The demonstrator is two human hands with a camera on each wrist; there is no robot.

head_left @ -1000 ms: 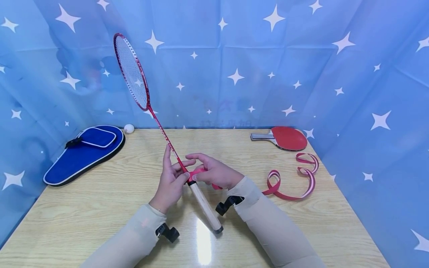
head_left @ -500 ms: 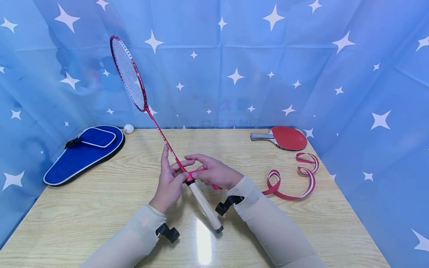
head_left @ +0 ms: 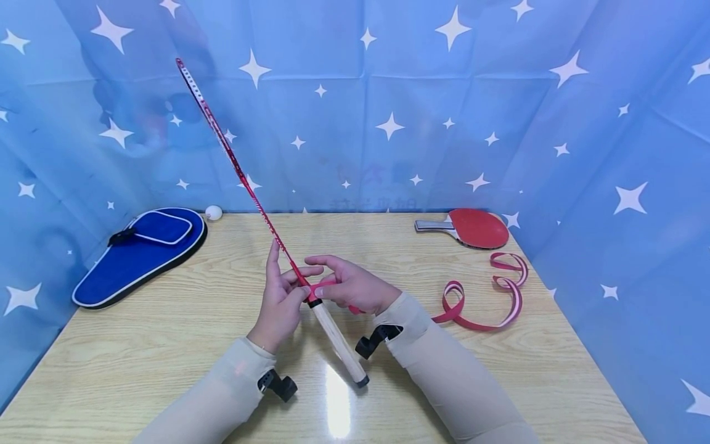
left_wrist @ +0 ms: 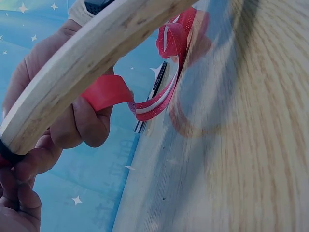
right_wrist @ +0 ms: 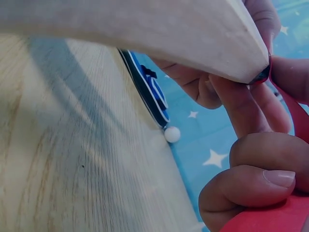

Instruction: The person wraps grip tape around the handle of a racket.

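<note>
Head view: red badminton racket [head_left: 270, 226] diagonal, tip [head_left: 179, 62] upper-left, butt [head_left: 362, 382] lower-right

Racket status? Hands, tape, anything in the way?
Left hand holding racket where shaft meets bare handle. Right hand gripping red tape, which runs to that joint. Tape's tail curled on table near red paddle; nothing seen across handle.

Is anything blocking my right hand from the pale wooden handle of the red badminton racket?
Nothing visible blocks it. Your right hand holds flat, curling red tape beside the handle; your left hand holds the racket just above.
</note>
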